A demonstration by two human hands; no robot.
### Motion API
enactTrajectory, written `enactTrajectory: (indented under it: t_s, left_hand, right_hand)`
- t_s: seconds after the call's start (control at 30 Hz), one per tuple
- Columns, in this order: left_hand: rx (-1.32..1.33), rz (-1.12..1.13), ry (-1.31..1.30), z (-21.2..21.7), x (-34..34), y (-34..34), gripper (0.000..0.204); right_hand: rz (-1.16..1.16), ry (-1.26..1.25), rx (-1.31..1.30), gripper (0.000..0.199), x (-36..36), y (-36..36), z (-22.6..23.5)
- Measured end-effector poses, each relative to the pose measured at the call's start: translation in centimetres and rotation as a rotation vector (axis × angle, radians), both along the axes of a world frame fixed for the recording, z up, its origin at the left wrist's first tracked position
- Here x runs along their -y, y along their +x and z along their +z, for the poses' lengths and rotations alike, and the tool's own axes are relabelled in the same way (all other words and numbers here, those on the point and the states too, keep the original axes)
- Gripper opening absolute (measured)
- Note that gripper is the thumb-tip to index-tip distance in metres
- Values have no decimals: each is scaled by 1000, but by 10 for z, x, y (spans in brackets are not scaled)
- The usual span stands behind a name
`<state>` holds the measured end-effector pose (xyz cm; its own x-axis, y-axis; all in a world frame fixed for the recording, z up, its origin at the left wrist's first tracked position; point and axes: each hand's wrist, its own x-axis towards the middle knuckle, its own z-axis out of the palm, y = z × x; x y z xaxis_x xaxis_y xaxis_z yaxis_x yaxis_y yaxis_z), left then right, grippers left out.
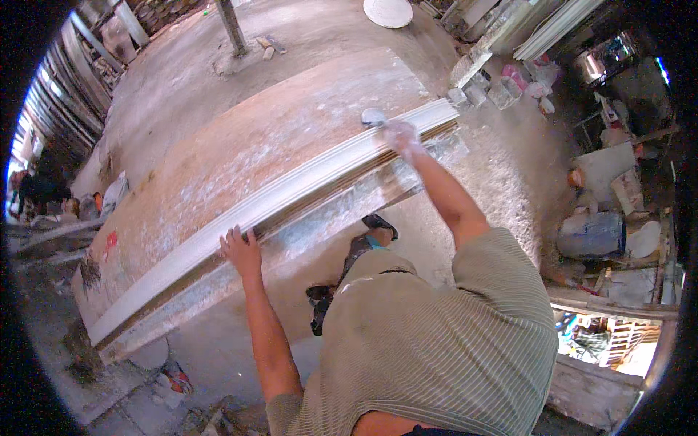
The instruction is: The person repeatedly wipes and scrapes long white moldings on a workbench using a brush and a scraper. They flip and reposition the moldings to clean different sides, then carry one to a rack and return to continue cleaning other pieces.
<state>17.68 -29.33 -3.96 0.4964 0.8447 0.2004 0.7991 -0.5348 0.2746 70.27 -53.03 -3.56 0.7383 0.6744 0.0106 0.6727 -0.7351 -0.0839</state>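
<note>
A long white moulding strip [320, 172] with ridges along its length lies along the near side of a large worn board. My left hand [241, 251] rests at the strip's near edge, left of the middle, with its fingers spread. Near the strip's right end is my right hand [402, 137], slightly blurred, its fingers closed around a small round grey-white object [373, 117]. That object is at the strip's far edge; its exact kind is unclear, and my fingers hide part of it.
The stained board [291, 120] stretches beyond the strip. A post [233, 29] and a white round disc [388, 12] stand farther back. Blocks [502, 93] and pink bags lie at the right end. A blue container [592, 234] sits among clutter to the right. Long panels [69, 87] lean at far left.
</note>
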Motion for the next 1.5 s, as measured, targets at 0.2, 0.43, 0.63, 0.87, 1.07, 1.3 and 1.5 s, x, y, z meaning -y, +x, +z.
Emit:
enactTrajectory:
  t_s: [0.2,0.43,0.63,0.87,1.07,1.3,1.5]
  left_hand:
    - [-168,125,-24,14,43,70,47]
    - [-115,-50,-118,22,96,191,38]
    - [341,-586,-240,56,169,412,27]
    - [350,-964,-296,65,242,645,28]
    - [-191,-1001,121,32,273,752,47]
    - [-516,-854,-242,30,270,788,59]
    - [-439,-900,-394,8,261,792,58]
  right_hand:
    - [-221,-2,200,25,132,200,7]
    - [260,265,-65,27,139,155,-1]
    - [-396,291,-102,26,212,226,73]
    - [-497,423,-459,29,258,175,73]
    - [-596,673,-610,36,264,171,46]
    - [-551,693,-715,34,247,188,52]
    - [-515,732,-769,36,230,201,59]
